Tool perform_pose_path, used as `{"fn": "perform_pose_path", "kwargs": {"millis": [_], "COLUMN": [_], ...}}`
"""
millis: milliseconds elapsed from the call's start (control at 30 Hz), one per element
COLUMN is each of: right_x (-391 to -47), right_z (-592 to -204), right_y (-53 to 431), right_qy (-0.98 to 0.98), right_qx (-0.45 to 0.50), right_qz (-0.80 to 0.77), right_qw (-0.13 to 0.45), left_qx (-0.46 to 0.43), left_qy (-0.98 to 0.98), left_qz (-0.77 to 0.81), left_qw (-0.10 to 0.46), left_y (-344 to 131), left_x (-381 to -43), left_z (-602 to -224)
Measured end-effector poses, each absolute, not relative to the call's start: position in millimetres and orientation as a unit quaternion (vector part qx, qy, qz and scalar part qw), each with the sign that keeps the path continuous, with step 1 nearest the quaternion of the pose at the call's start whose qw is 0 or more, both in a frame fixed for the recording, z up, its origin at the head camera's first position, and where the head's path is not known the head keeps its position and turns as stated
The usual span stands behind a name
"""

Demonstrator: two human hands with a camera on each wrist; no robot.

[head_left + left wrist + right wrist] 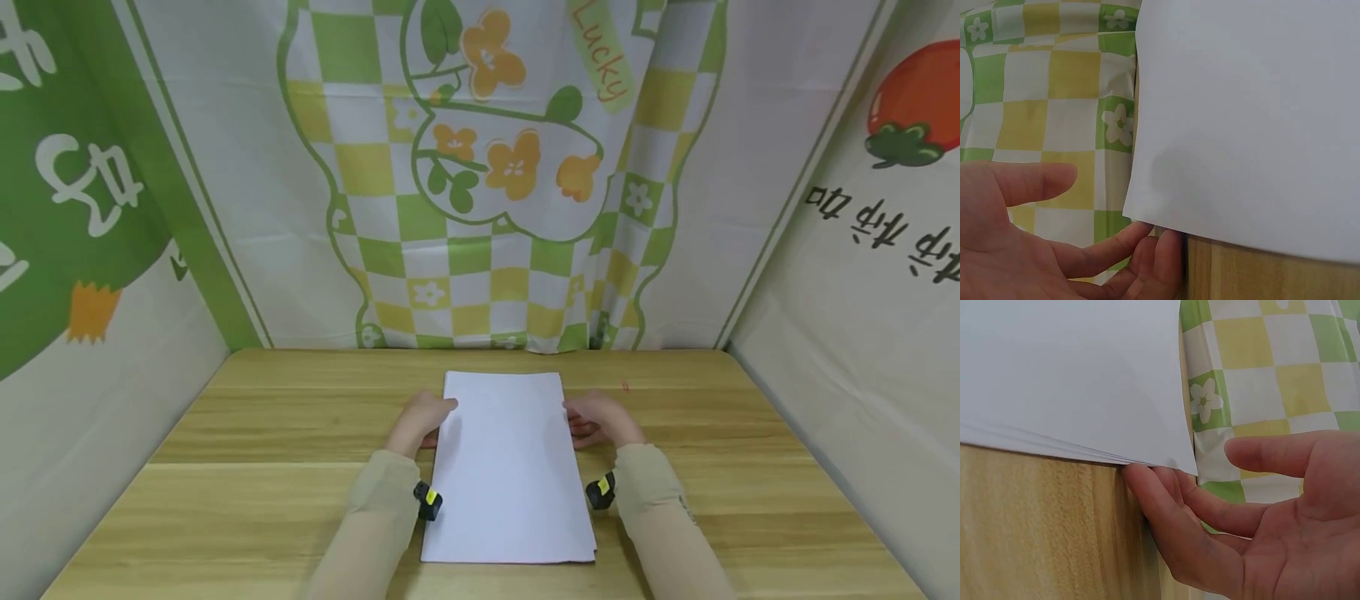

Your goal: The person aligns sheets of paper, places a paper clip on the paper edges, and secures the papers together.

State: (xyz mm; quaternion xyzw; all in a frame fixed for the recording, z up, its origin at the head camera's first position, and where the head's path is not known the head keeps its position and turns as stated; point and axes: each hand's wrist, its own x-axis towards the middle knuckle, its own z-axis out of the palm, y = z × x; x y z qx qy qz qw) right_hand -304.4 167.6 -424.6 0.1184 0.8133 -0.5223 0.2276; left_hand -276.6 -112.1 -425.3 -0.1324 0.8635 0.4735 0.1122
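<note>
A stack of white paper sheets [506,467] lies lengthwise on the wooden table, between two hands. The left hand [420,421] is at its left edge near the far end. In the left wrist view, that hand's fingertips [1169,247] touch the edge from below, while the thumb stands apart from the sheets. On the opposite side, the right hand [600,419] has its fingertips [1138,472] against the right edge, its thumb also raised away. Several sheet edges fan slightly apart in the right wrist view. The tips of some fingers are hidden beneath the paper.
The wooden table [247,492] extends to both sides of the stack. Behind it hangs a green and yellow checkered curtain [525,287]. Printed cloth walls stand at left and right. Each wrist wears a small black camera [428,501] over a beige sleeve.
</note>
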Motion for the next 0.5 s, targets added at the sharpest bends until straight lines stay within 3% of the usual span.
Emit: {"fn": "perform_pose_path", "kwargs": {"millis": [500], "right_x": [-305.2], "right_z": [-425.2], "right_y": [171.8], "right_qy": [0.803], "right_qx": [0.109], "right_qz": [-0.535], "right_qw": [0.238], "left_qx": [-0.126], "left_qy": [0.83], "left_qz": [0.529], "left_qw": [0.122], "left_y": [-112.4], "left_x": [-274.2], "left_z": [-422.6]}}
